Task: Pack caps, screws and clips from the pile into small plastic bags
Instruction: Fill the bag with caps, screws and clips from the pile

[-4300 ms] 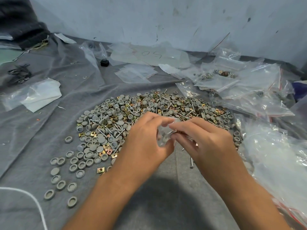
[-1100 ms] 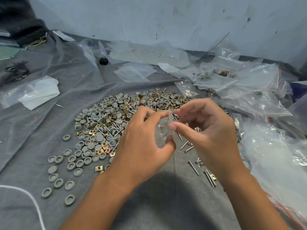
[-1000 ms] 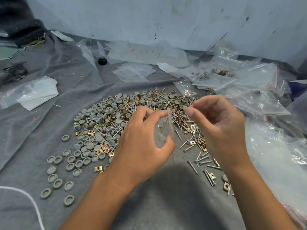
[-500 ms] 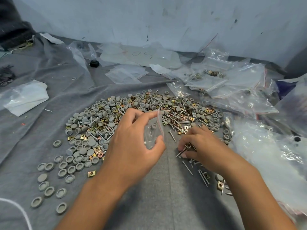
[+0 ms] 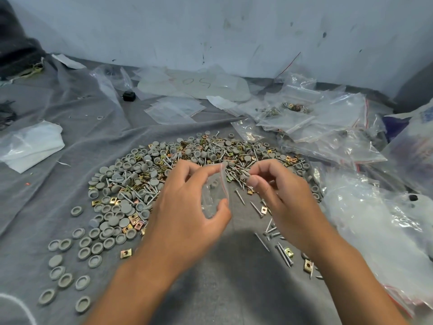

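Grey cloth (image 5: 58, 127) covers the worktop, and on it the pile (image 5: 187, 165) of grey caps, gold-coloured clips and long screws lies fanned out just beyond both hands, presumably so each kind can be picked out at a glance. A row of loose caps (image 5: 70, 266) sits apart at the near left, and some screws (image 5: 283, 254) lie scattered under the right wrist.

The left hand (image 5: 185, 216) holds a small clear plastic bag (image 5: 216, 191) between forefinger and thumb, the fingers curled so that its red-edged mouth faces the other hand; that seems the reason for the grip, to keep the bag open for filling. At least one grey cap looks to be inside already, though the plastic blurs it.

The right hand (image 5: 278, 195) hovers just beside the bag's mouth with its fingers curled in, forefinger and thumb pinched on a small grey piece, probably a cap (image 5: 245, 177); what else it may hold I cannot tell.

Filled bags (image 5: 316, 127) lie heaped at the far right, and flat empty bags (image 5: 175, 111) lie behind the pile.
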Tool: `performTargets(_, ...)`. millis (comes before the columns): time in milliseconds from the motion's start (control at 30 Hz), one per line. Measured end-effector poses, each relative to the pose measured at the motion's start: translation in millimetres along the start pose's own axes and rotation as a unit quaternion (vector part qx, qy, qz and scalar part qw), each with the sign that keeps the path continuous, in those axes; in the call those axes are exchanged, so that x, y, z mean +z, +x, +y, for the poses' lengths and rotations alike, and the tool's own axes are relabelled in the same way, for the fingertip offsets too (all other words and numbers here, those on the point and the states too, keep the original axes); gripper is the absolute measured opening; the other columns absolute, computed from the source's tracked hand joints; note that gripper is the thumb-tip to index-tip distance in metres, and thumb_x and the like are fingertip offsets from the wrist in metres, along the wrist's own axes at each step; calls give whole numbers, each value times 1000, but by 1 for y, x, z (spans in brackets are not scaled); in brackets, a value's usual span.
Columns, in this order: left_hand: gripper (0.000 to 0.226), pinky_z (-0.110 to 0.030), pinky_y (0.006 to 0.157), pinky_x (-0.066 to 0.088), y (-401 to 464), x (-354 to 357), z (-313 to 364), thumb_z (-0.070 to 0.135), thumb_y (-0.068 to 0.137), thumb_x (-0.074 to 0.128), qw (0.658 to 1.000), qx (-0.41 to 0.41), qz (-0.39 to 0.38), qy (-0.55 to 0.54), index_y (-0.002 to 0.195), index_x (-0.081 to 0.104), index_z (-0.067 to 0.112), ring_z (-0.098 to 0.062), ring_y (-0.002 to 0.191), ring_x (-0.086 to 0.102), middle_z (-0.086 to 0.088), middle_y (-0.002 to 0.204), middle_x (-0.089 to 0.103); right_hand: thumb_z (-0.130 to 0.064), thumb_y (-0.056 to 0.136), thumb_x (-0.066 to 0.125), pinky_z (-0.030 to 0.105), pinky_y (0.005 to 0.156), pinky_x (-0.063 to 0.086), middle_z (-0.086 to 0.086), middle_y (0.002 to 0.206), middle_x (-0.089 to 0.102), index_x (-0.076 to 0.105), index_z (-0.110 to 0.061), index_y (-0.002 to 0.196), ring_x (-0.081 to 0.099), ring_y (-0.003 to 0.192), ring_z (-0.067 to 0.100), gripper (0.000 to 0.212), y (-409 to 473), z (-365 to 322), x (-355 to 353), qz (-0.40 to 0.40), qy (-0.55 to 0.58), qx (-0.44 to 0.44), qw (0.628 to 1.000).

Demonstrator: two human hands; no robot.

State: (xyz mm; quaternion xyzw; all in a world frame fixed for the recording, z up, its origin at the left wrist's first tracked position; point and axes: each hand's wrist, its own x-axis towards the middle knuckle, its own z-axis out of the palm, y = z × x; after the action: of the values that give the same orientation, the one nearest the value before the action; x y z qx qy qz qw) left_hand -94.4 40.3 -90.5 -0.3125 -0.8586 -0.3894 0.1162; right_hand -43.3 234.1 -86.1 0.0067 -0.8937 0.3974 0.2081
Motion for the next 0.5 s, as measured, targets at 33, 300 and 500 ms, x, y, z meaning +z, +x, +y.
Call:
performTargets(33, 57, -20, 84, 44, 0, 0, 1, 47, 81, 60, 1000, 2, 0, -1, 136, 56, 34, -3, 99, 49, 17, 104, 40, -34, 100, 59, 9, 63, 40, -19, 84, 61, 58, -39, 94, 58, 73, 3, 7, -3, -11, 1, 23, 15, -46, 999)
performTargets(300, 60, -32, 86, 52, 0, 0, 4, 50, 78, 56, 1000, 17, -3, -7, 136, 57, 32, -5, 101, 52, 19, 106, 41, -11, 90, 75, 11, 81, 44, -8, 100, 65, 75, -17, 98, 61, 91, 2, 10, -16, -31, 14, 31, -74, -144, 986)
performTargets(500, 59, -32, 83, 51, 0, 0, 2, 48, 79, 61, 1000, 16, -14, -2, 135, 59, 30, -5, 100, 52, 15, 105, 43, -11, 85, 80, 6, 77, 44, -12, 102, 66, 72, -17, 107, 63, 89, -2, 24, -14, -35, 20, 41, -24, -107, 993)
